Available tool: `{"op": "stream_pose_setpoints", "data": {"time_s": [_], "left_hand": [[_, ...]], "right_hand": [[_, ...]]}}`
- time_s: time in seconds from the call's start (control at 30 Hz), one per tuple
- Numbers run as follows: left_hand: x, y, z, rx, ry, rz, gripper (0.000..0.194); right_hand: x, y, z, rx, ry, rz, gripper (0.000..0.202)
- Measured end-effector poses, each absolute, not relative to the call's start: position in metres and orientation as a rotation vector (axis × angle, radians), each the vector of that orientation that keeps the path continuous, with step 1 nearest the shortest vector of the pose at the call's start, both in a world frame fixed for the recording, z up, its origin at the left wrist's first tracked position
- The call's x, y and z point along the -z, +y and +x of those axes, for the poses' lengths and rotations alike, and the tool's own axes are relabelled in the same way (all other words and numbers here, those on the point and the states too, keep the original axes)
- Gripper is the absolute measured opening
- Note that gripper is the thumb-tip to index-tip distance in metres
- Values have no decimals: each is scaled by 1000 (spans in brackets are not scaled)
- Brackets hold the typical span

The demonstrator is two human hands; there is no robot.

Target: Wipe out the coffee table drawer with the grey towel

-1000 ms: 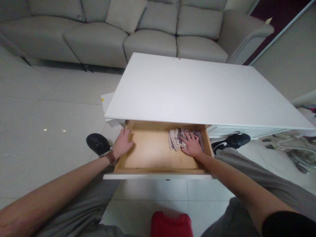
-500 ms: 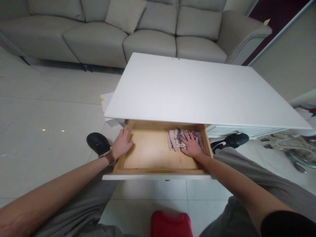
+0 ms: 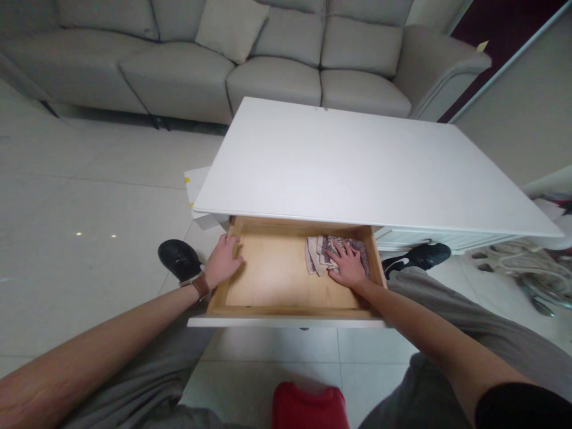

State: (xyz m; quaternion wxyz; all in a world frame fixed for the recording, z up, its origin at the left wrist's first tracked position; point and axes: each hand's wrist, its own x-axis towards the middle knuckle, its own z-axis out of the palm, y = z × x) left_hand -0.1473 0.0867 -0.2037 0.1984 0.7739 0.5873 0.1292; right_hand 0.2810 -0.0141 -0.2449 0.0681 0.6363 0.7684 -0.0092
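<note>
A wooden drawer [image 3: 272,280] stands pulled out from under a white table [image 3: 357,167]. My left hand [image 3: 223,259] is closed over the drawer's left side wall, its fingers curled inside the rim. In the drawer's right part lies a patterned cloth [image 3: 316,256], folded and a little rumpled, pale at its left edge and darker to the right. Flat on top of this cloth rests my right hand [image 3: 347,265], fingers spread, hiding part of it.
Beyond the table runs a grey sofa [image 3: 277,83] with a cushion [image 3: 232,30]. A white box [image 3: 196,185] sits by the table's left side. Below the drawer front is a red stool-like object [image 3: 309,408]. Bundled items [image 3: 513,262] lie on the floor at right.
Both hands keep their places on the drawer wall and the cloth. The whole view has shifted very slightly.
</note>
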Motion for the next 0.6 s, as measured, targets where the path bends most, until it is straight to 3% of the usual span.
{"op": "stream_pose_setpoints", "data": {"time_s": [0.23, 0.5, 0.6], "left_hand": [[203, 86, -147, -340, 1640, 2163, 43], [202, 88, -147, -533, 1634, 2019, 77], [202, 89, -147, -568, 1660, 1937, 76]], "right_hand": [[247, -14, 282, 9, 2318, 1925, 70], [252, -11, 287, 44, 2327, 2019, 70], [250, -6, 286, 58, 2286, 2118, 67]]}}
